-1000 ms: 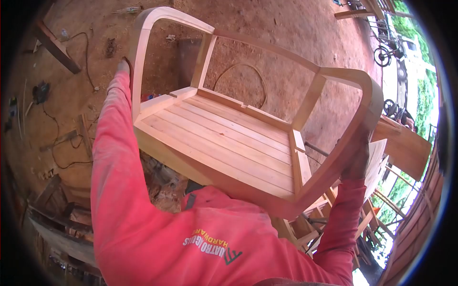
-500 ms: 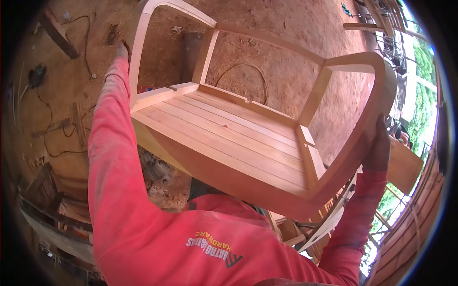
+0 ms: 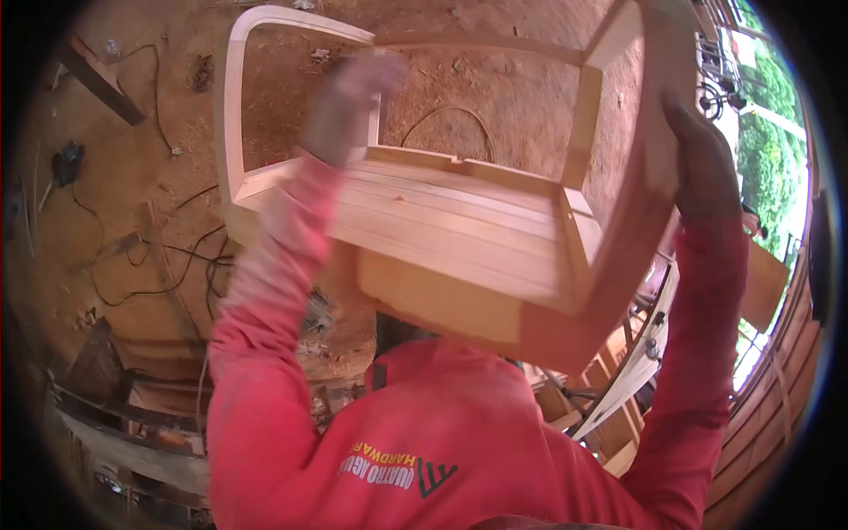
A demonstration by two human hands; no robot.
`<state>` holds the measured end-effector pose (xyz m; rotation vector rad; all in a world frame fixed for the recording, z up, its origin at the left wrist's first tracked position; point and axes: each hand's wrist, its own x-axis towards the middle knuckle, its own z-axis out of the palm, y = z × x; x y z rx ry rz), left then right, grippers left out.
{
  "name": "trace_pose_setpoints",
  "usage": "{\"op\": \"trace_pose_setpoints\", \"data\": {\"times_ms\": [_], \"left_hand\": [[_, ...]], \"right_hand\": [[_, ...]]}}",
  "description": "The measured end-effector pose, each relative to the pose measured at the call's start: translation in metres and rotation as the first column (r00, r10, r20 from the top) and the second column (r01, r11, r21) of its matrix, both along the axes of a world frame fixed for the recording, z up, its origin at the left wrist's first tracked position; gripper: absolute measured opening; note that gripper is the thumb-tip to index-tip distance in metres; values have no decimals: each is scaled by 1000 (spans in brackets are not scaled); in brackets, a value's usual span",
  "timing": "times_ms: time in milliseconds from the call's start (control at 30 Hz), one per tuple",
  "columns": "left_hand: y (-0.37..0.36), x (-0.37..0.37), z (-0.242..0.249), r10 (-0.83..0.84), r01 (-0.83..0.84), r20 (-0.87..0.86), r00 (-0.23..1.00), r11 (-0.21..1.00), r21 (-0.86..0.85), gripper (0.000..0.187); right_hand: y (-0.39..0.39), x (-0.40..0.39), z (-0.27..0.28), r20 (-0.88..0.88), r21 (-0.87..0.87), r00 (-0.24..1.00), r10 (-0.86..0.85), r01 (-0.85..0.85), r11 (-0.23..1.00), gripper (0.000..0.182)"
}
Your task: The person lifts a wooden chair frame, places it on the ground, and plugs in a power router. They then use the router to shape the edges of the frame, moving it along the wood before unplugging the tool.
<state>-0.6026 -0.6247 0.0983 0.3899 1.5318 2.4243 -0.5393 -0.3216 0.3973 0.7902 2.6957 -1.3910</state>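
Note:
A pale wooden armchair frame point(image 3: 459, 225) with a slatted seat and rounded arm loops fills the middle of the view. My right hand point(image 3: 709, 168) holds the outer side of its right arm loop, and some of the fingers are out of sight behind the wood. My left hand point(image 3: 353, 102) is raised above the left part of the seat, in front of a back post. Motion smears its fingers, so their shape does not show. A small reddish-brown chip point(image 3: 400, 199) lies on the slats.
Dark cables point(image 3: 168, 287) run over the dirt floor point(image 3: 159, 230) on the left. A thin curved hoop or hose point(image 3: 450, 108) lies behind the chair frame. Wooden pieces point(image 3: 146, 442) stand at the lower left. A brown board point(image 3: 767, 287) is at the right.
My left hand has left the left arm loop and swung right over the seat. The chair frame has shifted slightly left and tilted. My right hand stays at the right arm loop.

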Motion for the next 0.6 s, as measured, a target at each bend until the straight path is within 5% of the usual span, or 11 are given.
{"op": "trace_pose_setpoints", "data": {"times_ms": [33,67,133,167,233,267,333,367,467,567,600], "left_hand": [[31,49,82,-92,91,141,986,996,13,30],[51,72,112,-209,194,168,963,976,98,41],[84,98,183,-455,367,353,818,884,288,67],[95,97,201,-341,356,307,888,934,8,83],[122,92,202,-74,73,36,997,997,37,80],[125,90,202,-26,21,128,991,999,39,78],[122,79,195,-16,-2,282,959,998,63,73],[108,77,201,-46,17,338,940,996,89,71],[81,72,211,111,-68,270,957,984,-165,75],[62,53,198,158,-60,294,943,947,-315,80],[50,55,195,159,-53,297,941,940,-337,81]], "right_hand": [[-2,-8,5,63,-9,998,21,-20,1000,38],[-7,-16,2,69,-238,997,-24,40,971,42],[-31,-37,1,104,-197,995,-2,23,980,48],[-20,-46,-20,-42,-18,975,219,-220,975,49],[-21,-63,-27,0,337,855,519,-489,805,45],[-45,-76,-25,156,454,818,554,-558,695,41],[-64,-88,-34,101,185,914,393,-405,895,29],[-70,-74,-29,-37,-262,991,131,-136,956,27],[-1,-35,-61,-257,-64,948,185,-208,976,34],[153,-20,-170,-25,247,994,105,-96,964,45],[191,-16,-175,221,348,967,124,-197,916,58]]}}
